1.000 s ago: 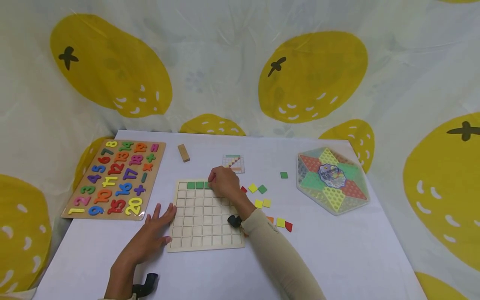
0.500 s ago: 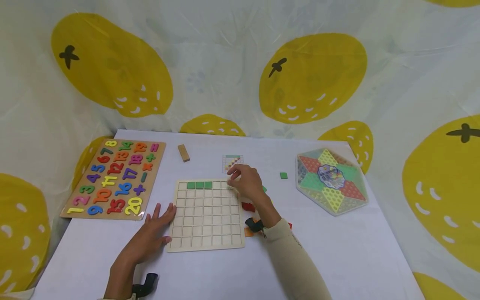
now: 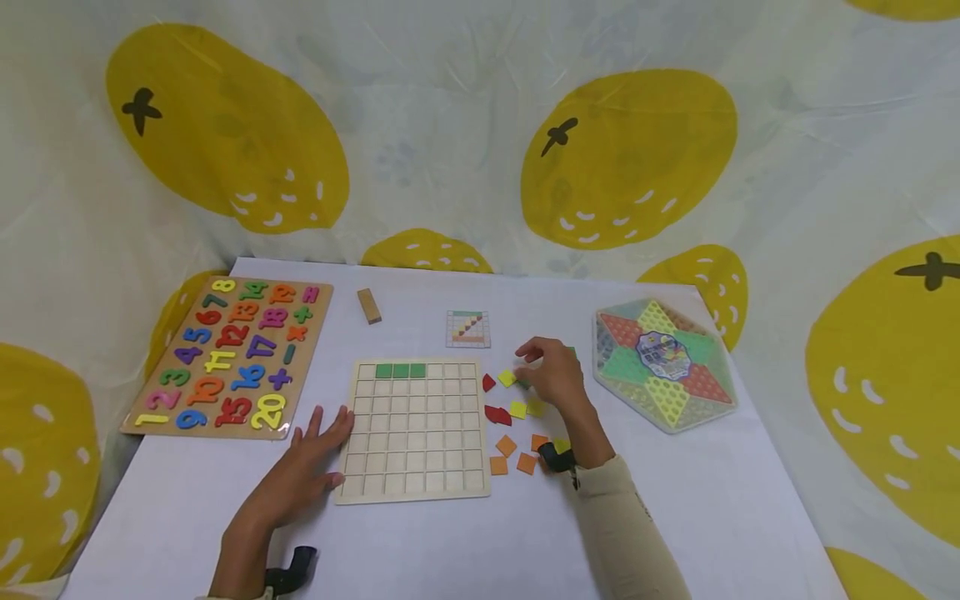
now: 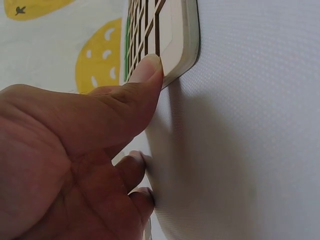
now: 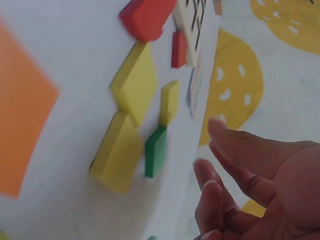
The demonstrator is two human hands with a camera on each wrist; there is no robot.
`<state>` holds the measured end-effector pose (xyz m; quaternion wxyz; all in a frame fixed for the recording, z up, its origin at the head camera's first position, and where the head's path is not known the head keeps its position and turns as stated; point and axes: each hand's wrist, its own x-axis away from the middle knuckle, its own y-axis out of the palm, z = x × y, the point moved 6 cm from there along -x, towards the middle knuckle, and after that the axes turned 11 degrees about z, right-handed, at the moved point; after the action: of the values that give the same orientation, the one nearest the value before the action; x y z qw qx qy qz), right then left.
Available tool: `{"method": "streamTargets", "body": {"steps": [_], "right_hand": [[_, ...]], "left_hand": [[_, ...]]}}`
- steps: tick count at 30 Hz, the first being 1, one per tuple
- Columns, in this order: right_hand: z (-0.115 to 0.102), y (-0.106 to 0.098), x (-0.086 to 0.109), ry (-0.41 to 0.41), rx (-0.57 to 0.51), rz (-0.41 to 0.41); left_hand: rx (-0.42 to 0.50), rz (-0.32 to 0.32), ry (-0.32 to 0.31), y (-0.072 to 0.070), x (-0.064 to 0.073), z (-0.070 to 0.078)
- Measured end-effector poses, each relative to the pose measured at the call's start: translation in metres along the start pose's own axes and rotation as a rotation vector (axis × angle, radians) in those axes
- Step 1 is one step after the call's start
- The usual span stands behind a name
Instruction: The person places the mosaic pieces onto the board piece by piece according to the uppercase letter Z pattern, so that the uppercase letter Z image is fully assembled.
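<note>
Right wrist view: bending the fingers of the right hand [image 5: 290,175] loosely, pinching nothing that shows, hovering near a loose green tile [image 5: 156,151] lying just beside a yellow tile [image 5: 170,102]. Spreading the fingers of the left hand [image 3: 311,458], touching the left edge of the grid board [image 3: 408,442], resting the thumb close to its lower left corner. Seeing three green tiles [image 3: 401,371] sitting side by side in the board's top row, leaving that row's ends and all lower rows bare; judging by this, only beginning the filling. Finding red pieces [image 3: 498,414] and orange tiles [image 3: 527,463] lying unplaced right of the board. Spotting, beyond it, a printed card [image 3: 468,329] showing a coloured diagonal and orange band, having no counterpart on the board.
</note>
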<state>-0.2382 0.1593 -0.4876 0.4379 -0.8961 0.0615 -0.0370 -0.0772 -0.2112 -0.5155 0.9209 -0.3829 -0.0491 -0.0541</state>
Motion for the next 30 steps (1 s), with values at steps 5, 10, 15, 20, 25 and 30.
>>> {"method": "streamTargets", "body": {"steps": [5,10,15,20,25,30], "right_hand": [[0.013,0.0,-0.003,0.026,0.055,-0.056],[0.021,0.006,-0.003,0.057,0.107,-0.116],[0.026,0.007,-0.004,0.065,0.114,-0.111],[0.025,0.007,-0.005,0.038,0.122,-0.089],[0.025,0.007,-0.005,0.025,0.098,-0.077],[0.02,0.005,-0.004,0.014,0.063,-0.07]], "left_hand": [[-0.009,-0.004,-0.002,0.001,-0.001,0.001],[-0.019,-0.006,-0.006,0.003,-0.001,0.001],[-0.023,-0.001,-0.011,0.004,-0.001,0.001],[-0.026,0.002,-0.01,0.002,-0.002,0.002],[-0.029,-0.001,-0.009,0.001,-0.001,0.002],[-0.026,-0.007,-0.015,0.001,-0.001,0.002]]}}
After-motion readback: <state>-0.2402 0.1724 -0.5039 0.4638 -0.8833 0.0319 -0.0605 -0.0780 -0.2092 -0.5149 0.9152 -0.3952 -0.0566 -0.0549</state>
